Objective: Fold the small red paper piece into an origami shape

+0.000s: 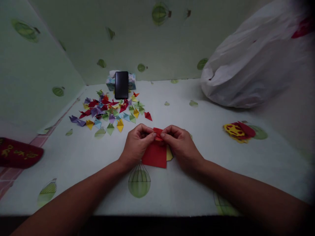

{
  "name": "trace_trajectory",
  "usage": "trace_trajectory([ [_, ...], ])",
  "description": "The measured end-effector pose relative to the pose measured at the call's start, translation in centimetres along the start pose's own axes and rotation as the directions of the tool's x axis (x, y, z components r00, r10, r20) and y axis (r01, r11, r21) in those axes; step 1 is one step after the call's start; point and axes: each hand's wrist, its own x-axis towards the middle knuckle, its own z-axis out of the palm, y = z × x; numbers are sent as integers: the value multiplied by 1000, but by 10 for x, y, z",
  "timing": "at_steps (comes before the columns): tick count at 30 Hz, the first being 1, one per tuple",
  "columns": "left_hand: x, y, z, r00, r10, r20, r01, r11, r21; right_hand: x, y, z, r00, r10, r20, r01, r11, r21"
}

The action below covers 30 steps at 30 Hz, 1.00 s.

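Observation:
Between my two hands is a small folded piece of red paper (158,133). My left hand (137,141) pinches its left side between thumb and fingers. On the right side, my right hand (181,144) pinches it the same way. Just below, a red square sheet of paper (155,155) lies flat on the table. A yellow paper (169,153) sticks out from beside the red sheet, partly hidden by my right hand. Beyond my left hand lies a heap of folded paper cranes (110,111) in red, purple, green, blue and yellow.
A black phone (121,85) leans on a tissue box (132,81) behind the cranes. A large white plastic bag (236,72) stands at the back right. Red and yellow paper cutouts (235,130) lie to the right. A dark red object with gold characters (22,153) is at the left edge.

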Motion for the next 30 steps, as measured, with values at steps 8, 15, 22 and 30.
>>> trace_trajectory([
  [8, 2, -3, -2, 1000, 19, 5, -19, 1000, 23, -1, 0, -1, 1000, -5, 25, 6, 999, -47],
  [15, 2, 4, 1, 998, 68, 17, -68, 997, 42, 0, -2, -1, 998, -1, 58, 6, 997, -76],
  [22, 2, 5, 0, 997, 49, 54, -51, 998, 44, 1, -1, -2, 997, -4, 82, 13, 995, -100],
  [30, 3, 7, -2, 989, -39, 140, 33, 999, 40, 1, -5, -5, 992, -49, 113, 71, 978, -194],
])
